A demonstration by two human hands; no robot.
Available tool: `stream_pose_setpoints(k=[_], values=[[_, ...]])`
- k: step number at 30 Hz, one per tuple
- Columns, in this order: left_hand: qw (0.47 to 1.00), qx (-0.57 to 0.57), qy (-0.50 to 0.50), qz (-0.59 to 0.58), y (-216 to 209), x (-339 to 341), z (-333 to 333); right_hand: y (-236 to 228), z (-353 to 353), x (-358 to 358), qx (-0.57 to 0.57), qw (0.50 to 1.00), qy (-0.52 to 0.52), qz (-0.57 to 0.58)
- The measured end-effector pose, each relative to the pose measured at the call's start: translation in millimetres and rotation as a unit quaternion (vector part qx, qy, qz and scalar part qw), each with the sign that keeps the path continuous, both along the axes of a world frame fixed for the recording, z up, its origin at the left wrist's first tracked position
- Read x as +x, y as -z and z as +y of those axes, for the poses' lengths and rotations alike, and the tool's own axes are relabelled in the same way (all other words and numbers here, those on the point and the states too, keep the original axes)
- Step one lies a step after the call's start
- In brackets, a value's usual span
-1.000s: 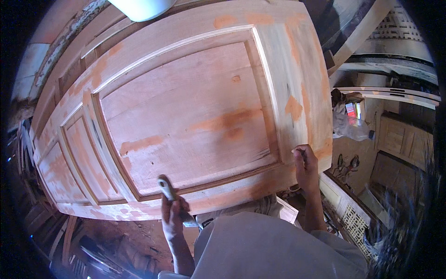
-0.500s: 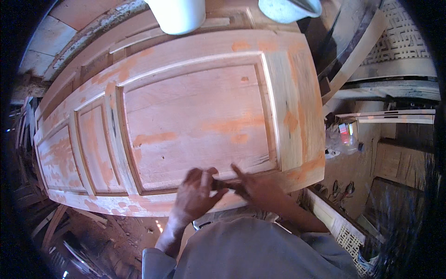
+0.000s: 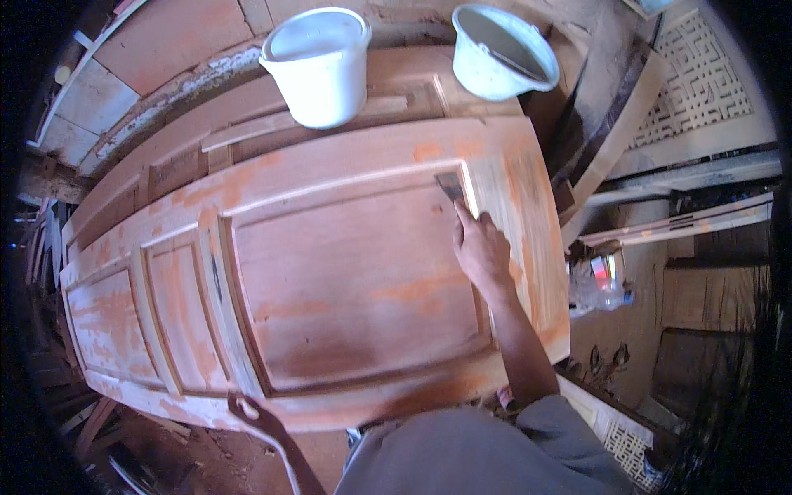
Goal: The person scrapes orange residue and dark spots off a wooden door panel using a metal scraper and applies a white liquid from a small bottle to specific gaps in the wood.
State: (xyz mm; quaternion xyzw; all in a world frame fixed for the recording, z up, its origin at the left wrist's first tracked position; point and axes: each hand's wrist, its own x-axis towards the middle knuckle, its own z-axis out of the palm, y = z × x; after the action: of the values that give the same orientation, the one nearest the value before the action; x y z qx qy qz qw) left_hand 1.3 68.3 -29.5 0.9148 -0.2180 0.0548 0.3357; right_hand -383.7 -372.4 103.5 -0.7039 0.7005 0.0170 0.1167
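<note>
A panelled wooden door (image 3: 355, 272) lies flat before me, marked with orange filler patches. My right hand (image 3: 483, 252) is closed round a putty knife (image 3: 450, 186), reaching to the far right corner of the large panel. The knife's dark blade is at the inner edge of the frame moulding there. Low at the near edge of the door is my left hand (image 3: 256, 415), its fingers curled. Whether anything is in them cannot be made out.
Behind the door, on another panelled door (image 3: 173, 173), stand a white lidded bucket (image 3: 322, 82) and a pale open bucket (image 3: 495, 70). To the right are long boards (image 3: 676, 223), a plastic bag of items (image 3: 602, 276) and a lattice panel (image 3: 701, 82).
My hands were together over the near edge of the door. My right hand has reached to the panel's far right corner with the putty knife; my left has drawn down and left.
</note>
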Motion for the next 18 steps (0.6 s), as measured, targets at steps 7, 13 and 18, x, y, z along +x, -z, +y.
stream_pose_setpoints(k=[7,13,18], values=[[0.999,0.041,-0.002,0.025,12.7,6.2,14.1,-13.7,5.2,4.7,-0.053,0.997,0.025,-0.055],[0.997,0.053,0.011,-0.055,7.0,-18.5,-16.9,3.3,40.5,-7.3,-0.019,0.995,0.063,-0.072],[0.993,0.104,0.031,-0.055,2.2,-24.5,-27.6,29.4,30.5,-0.6,-0.032,0.990,0.089,-0.107]])
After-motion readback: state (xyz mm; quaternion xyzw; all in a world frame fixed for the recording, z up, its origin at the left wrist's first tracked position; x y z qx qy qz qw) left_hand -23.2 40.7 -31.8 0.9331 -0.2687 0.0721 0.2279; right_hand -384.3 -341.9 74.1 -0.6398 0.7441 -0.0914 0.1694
